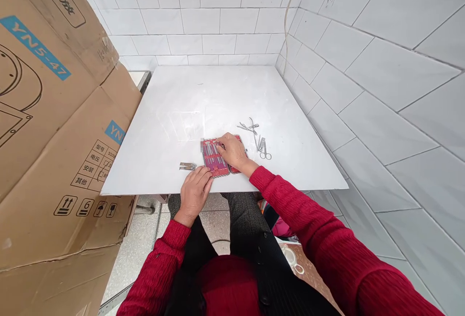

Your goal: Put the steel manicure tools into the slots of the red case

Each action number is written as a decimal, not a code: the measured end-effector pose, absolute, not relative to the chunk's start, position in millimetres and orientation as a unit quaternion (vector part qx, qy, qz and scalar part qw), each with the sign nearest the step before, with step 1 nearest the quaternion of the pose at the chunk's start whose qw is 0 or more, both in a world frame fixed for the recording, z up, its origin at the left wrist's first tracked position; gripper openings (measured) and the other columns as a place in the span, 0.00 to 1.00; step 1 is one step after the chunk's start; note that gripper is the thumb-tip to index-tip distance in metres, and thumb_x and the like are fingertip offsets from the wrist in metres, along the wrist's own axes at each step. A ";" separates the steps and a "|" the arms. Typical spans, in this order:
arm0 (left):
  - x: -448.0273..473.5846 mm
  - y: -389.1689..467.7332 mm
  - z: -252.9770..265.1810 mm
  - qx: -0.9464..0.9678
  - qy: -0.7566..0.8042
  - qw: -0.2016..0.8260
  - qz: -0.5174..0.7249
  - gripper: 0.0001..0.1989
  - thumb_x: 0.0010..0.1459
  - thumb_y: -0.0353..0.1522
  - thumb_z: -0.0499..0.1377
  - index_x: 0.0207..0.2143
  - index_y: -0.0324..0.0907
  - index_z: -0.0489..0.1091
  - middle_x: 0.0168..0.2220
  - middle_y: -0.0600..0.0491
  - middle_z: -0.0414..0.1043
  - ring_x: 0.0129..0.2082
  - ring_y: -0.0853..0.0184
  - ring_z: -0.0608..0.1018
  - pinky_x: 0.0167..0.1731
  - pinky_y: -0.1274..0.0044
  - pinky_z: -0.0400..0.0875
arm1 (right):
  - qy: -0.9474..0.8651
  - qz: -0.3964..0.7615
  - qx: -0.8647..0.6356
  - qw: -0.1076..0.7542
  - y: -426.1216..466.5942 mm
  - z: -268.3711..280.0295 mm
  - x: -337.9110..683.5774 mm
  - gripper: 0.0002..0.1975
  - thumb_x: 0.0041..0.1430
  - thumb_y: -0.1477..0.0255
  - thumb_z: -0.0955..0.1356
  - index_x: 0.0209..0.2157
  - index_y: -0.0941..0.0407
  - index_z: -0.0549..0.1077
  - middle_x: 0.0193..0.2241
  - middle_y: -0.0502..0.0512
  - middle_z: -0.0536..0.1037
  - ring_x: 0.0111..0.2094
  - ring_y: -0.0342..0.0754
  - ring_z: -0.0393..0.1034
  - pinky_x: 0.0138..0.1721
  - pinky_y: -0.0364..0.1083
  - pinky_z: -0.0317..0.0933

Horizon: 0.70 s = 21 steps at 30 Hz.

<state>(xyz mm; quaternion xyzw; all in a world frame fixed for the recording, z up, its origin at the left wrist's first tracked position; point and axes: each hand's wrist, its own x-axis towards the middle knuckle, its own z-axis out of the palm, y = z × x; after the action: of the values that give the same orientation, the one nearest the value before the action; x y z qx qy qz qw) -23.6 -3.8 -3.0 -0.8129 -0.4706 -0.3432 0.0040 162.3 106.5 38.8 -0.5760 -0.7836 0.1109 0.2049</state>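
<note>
A manicure case [217, 173] lies unfolded on the white table, with a red and purple lining and several slim metal tools [209, 151] strapped in a row. My left hand [195, 189] holds the case's near left corner, fingers together. Over the case, my right hand [232, 150] is closed, its fingertips pinching at the upper end of a slim metal manicure tool whose kind I cannot make out. It covers much of the right half. Left of the case are nail clippers [187, 166]. To the right lie small scissors [265, 152], another nail clipper [262, 143] and several metal tools [250, 126].
The white tabletop [225, 88] reaches back to a tiled wall [220, 21]. A second tiled wall [381, 79] borders the right side. On the left a large cardboard box [58, 127] stands close against the table. A thin cable [286, 25] hangs in the far corner.
</note>
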 end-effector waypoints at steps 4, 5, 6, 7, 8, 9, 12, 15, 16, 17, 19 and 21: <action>-24.2 -5.6 -3.7 -0.813 -0.468 0.000 -0.346 0.10 0.69 0.32 0.54 0.49 0.45 0.73 0.52 0.49 0.77 0.56 0.59 0.75 0.55 0.65 0.70 | -0.784 0.099 -0.577 0.208 100.4 47.9 159.3 0.15 0.67 0.72 0.63 0.51 0.58 0.75 0.46 0.59 0.75 0.49 0.52 0.65 0.46 0.46 0.57; -24.3 -6.2 -3.6 -0.813 -0.468 0.001 -0.347 0.10 0.69 0.32 0.54 0.49 0.45 0.73 0.52 0.49 0.77 0.56 0.59 0.75 0.55 0.65 0.70 | -0.789 0.091 -0.571 0.209 98.8 51.4 155.9 0.14 0.67 0.72 0.63 0.50 0.58 0.75 0.46 0.59 0.75 0.49 0.52 0.66 0.46 0.46 0.57; -24.4 -6.7 -3.5 -0.812 -0.468 0.002 -0.349 0.10 0.69 0.32 0.54 0.49 0.44 0.73 0.51 0.49 0.77 0.56 0.59 0.75 0.55 0.65 0.70 | -0.797 0.085 -0.561 0.207 97.1 55.6 151.2 0.13 0.68 0.72 0.63 0.49 0.58 0.76 0.45 0.59 0.75 0.48 0.52 0.66 0.45 0.46 0.57; -24.3 -7.2 -3.4 -0.811 -0.468 0.003 -0.351 0.10 0.69 0.32 0.54 0.49 0.44 0.73 0.51 0.49 0.77 0.56 0.60 0.75 0.55 0.65 0.70 | -0.809 0.084 -0.546 0.200 95.3 60.4 145.2 0.12 0.68 0.72 0.63 0.46 0.58 0.77 0.45 0.59 0.76 0.47 0.51 0.67 0.44 0.45 0.56; -24.1 -7.7 -3.3 -0.810 -0.468 0.003 -0.352 0.10 0.69 0.32 0.54 0.49 0.44 0.73 0.51 0.49 0.77 0.56 0.60 0.75 0.55 0.64 0.70 | -0.824 0.088 -0.528 0.186 93.3 65.7 137.9 0.12 0.68 0.72 0.63 0.44 0.57 0.78 0.43 0.58 0.77 0.46 0.51 0.68 0.42 0.45 0.56; -23.8 -8.1 -3.2 -0.810 -0.468 0.002 -0.353 0.10 0.69 0.32 0.54 0.49 0.44 0.73 0.51 0.49 0.77 0.56 0.60 0.75 0.55 0.64 0.70 | -0.840 0.096 -0.507 0.167 91.1 71.4 129.6 0.11 0.68 0.72 0.63 0.41 0.57 0.78 0.42 0.57 0.77 0.44 0.50 0.69 0.40 0.44 0.56; -22.7 -9.3 -3.9 -0.810 -0.468 0.001 -0.354 0.10 0.70 0.32 0.54 0.48 0.44 0.73 0.50 0.49 0.78 0.54 0.59 0.76 0.53 0.64 0.72 | -0.890 0.114 -0.431 0.093 83.7 86.8 102.3 0.11 0.67 0.73 0.64 0.36 0.56 0.79 0.40 0.55 0.79 0.39 0.48 0.71 0.36 0.44 0.54; -22.3 -10.3 -6.7 -0.800 -0.479 0.005 -0.361 0.09 0.69 0.33 0.54 0.44 0.43 0.75 0.43 0.48 0.79 0.47 0.59 0.78 0.48 0.65 0.74 | -0.923 0.088 -0.374 0.025 77.6 93.5 78.5 0.10 0.65 0.73 0.66 0.35 0.57 0.80 0.40 0.58 0.80 0.39 0.50 0.73 0.35 0.45 0.55; -22.4 -10.5 -8.1 -0.797 -0.483 0.007 -0.364 0.10 0.69 0.34 0.55 0.42 0.43 0.75 0.40 0.49 0.79 0.44 0.59 0.79 0.46 0.65 0.74 | -0.928 0.072 -0.367 0.007 76.1 93.6 72.4 0.10 0.64 0.72 0.66 0.36 0.58 0.80 0.40 0.60 0.80 0.39 0.52 0.74 0.35 0.45 0.56; -22.5 -10.7 -9.5 -0.794 -0.485 0.010 -0.365 0.10 0.69 0.34 0.55 0.40 0.43 0.75 0.38 0.49 0.79 0.42 0.59 0.79 0.45 0.66 0.74 | -0.930 0.055 -0.364 -0.008 75.0 93.0 67.4 0.10 0.64 0.72 0.67 0.37 0.60 0.80 0.40 0.62 0.80 0.40 0.53 0.74 0.36 0.46 0.57; -23.0 -10.9 -12.4 -0.793 -0.487 0.011 -0.366 0.10 0.69 0.35 0.55 0.39 0.43 0.76 0.37 0.49 0.79 0.41 0.59 0.79 0.44 0.66 0.74 | -0.929 0.030 -0.368 -0.035 73.4 90.9 60.0 0.11 0.64 0.73 0.66 0.38 0.62 0.80 0.41 0.66 0.80 0.42 0.56 0.75 0.37 0.47 0.59; -23.5 -10.8 -14.8 -0.794 -0.486 0.006 -0.365 0.11 0.69 0.34 0.54 0.38 0.43 0.76 0.35 0.49 0.78 0.40 0.59 0.79 0.43 0.66 0.74 | -0.925 0.021 -0.375 -0.058 72.1 89.5 55.3 0.12 0.64 0.75 0.65 0.39 0.63 0.80 0.42 0.69 0.80 0.42 0.57 0.76 0.38 0.48 0.61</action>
<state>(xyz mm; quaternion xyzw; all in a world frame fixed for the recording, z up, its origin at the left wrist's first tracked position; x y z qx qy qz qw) -23.5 -10.8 -14.8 -0.7940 -0.4861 -0.3651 0.0058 55.3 72.1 89.5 -0.3752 -0.9248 0.0214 -0.0582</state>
